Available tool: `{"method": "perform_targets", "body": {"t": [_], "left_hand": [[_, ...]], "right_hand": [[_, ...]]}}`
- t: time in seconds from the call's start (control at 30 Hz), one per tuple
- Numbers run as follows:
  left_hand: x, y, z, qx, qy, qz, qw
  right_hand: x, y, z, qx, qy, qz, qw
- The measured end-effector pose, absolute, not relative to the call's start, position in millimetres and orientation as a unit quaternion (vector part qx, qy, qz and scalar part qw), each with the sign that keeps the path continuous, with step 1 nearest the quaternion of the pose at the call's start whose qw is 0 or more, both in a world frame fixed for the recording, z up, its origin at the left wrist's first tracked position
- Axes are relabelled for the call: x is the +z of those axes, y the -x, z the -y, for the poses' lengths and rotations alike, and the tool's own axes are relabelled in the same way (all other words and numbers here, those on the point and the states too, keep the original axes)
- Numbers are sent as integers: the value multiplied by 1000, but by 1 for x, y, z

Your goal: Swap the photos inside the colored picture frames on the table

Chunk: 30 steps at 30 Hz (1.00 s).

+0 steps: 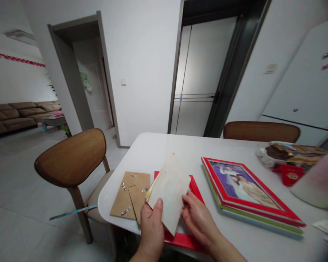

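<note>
A whitish sheet [171, 191], seemingly the back of a photo or thin stack of photos, is held tilted above the table. My left hand [153, 223] grips its lower left edge with the thumb on top. At its right edge, my right hand [198, 214] has bent fingers closed on the border. Beneath the sheet lies a red picture frame [190, 240], mostly covered by the sheet and hands. Brown backing boards [118, 202] with small metal clips lie just left, partly overlapping.
Stacked picture frames [246, 185], the top one red with a photo, lie on the white table [158, 147] to the right. Beyond them are a plastic bag of items [292, 153], a red packet [291, 174] and a pinkish-white object [317, 182]. Wooden chairs [73, 158] flank the table.
</note>
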<state>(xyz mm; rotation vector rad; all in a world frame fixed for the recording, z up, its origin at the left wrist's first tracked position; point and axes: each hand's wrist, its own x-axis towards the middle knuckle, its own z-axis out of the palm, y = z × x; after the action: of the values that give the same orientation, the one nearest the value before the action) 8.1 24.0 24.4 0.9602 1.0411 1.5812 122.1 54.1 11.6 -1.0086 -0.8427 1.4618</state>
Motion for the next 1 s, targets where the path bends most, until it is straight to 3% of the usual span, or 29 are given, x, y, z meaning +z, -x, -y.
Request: {"method": "perform_targets", "body": {"t": [0.17,0.37,0.53,0.83,1.0], "left_hand": [[6,5,-32,595,-452,-463,476],[-1,15,-20,418,-679,-518,311],[-3,13,-16,342,-757,-505,236],[2,12,-16,284,-794,-501,198],[8,9,-17,235,-815,-500,176]], "right_hand": [[15,-161,-65,584,514,398,486],[1,-176,-79,496,573,467,455],[-2,-176,-86,417,610,541,401],[4,-172,-85,262,686,586,342],[7,-170,-84,148,673,675,265]]}}
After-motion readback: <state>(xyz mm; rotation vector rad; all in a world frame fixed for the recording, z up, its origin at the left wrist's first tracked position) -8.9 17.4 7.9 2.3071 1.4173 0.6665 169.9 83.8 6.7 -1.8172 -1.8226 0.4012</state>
